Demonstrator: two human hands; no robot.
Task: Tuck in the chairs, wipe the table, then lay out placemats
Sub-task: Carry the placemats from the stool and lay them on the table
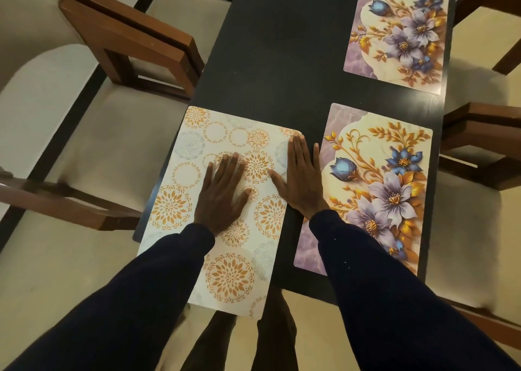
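Orange-circle placemat (180,190) lies on the dark table (267,60), under the left hand (222,193) and against the right hand (300,179). Its end behind the wrists appears to hang past the table's edge.

Handling, as a judgement: thin, light, fairly stiff sheet. It lies flat with no curl and looks smooth-faced, so it likely slides easily on the tabletop. Best moved by flat palm pressure from above, or by pinching a long edge or corner. Not fragile, though a hard bend might crease it.

Left fingers (229,163): straight, slightly spread, thumb out to the side, pressed flat on the placemat's middle. Nothing gripped.

Right fingers (298,151): straight and held close together, thumb splayed onto the placemat. The hand lies along the placemat's inner long edge, with the fingertips near its far corner. The little-finger side rests on bare table. No pinch.

Just beyond the right little finger: near floral placemat (375,190), apart from the hand by a thin strip of table. Well ahead of the right fingertips: far floral placemat (400,32). Outward of the left fingers: wooden chair (127,32) by the table's side, partly under it
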